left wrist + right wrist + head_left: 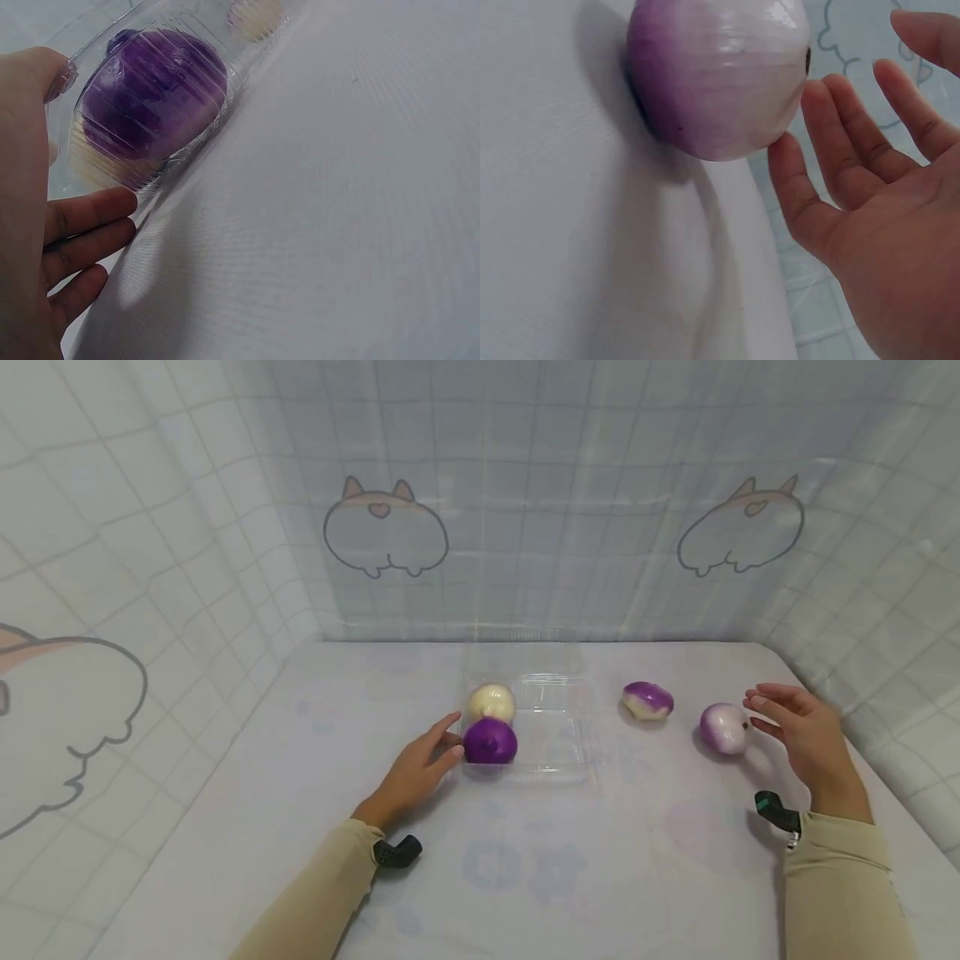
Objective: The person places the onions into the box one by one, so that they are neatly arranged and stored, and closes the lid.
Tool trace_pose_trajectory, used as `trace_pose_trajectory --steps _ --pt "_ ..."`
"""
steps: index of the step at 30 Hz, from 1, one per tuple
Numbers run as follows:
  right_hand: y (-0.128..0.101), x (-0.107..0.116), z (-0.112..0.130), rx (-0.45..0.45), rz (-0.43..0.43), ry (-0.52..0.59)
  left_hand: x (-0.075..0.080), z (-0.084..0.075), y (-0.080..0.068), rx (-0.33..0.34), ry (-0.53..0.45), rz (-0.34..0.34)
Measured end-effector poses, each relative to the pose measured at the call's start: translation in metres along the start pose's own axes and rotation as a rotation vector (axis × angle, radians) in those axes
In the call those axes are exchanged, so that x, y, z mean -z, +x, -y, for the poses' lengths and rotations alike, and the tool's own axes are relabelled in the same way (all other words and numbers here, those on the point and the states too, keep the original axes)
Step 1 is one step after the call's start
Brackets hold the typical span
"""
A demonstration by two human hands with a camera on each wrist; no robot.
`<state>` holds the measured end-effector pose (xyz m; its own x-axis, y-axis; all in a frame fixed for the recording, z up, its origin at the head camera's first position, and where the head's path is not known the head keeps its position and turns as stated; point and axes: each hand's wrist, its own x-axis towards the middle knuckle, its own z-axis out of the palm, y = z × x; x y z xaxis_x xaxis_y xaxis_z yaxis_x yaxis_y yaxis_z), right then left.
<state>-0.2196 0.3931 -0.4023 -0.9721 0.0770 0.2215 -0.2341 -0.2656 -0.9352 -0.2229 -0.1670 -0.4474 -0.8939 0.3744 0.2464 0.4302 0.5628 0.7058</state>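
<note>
My left hand [412, 770] is at the left side of a clear plastic clamshell box [557, 739]. In the left wrist view its thumb [51, 66] touches the box's rim, and the other fingers lie fairly straight beside the wall. Inside the box's left part, a dark purple onion [491, 742] sits in front of a pale white onion [492, 697]. My right hand [808, 743] is spread just right of a white-and-purple onion [723, 729] on the table. In the right wrist view its fingertips are right at that onion's end, not curled round it.
A purple-and-cream onion-like vegetable [648, 701] lies right of the box. The box's clear lid [525, 658] is folded back toward the rear wall. Tiled-pattern curtains [555, 485] enclose the white table [615, 868] at the back and sides.
</note>
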Motion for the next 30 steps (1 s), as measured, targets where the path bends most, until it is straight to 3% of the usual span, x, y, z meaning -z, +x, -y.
trace_pose_trajectory --steps 6,11,14,18,23,30 --pt "-0.001 0.005 -0.005 -0.062 0.018 -0.15 0.001 -0.001 0.0 0.0 -0.008 0.0" --pt "-0.002 0.014 -0.006 -0.14 0.042 -0.429 0.001 -0.002 0.001 -0.012 -0.008 -0.005" --pt "-0.001 0.018 -0.008 -0.154 0.089 -0.53 0.001 -0.003 0.001 -0.008 -0.011 0.0" --pt "-0.001 0.016 -0.012 -0.135 0.129 -0.589 0.001 -0.003 -0.001 -0.003 -0.003 0.0" --pt "0.0 0.015 -0.016 -0.137 0.11 -0.669 0.003 -0.002 0.0 -0.015 0.011 0.0" --pt "0.0 0.012 -0.014 -0.204 0.115 -0.838 0.004 -0.004 0.001 -0.009 0.005 0.003"
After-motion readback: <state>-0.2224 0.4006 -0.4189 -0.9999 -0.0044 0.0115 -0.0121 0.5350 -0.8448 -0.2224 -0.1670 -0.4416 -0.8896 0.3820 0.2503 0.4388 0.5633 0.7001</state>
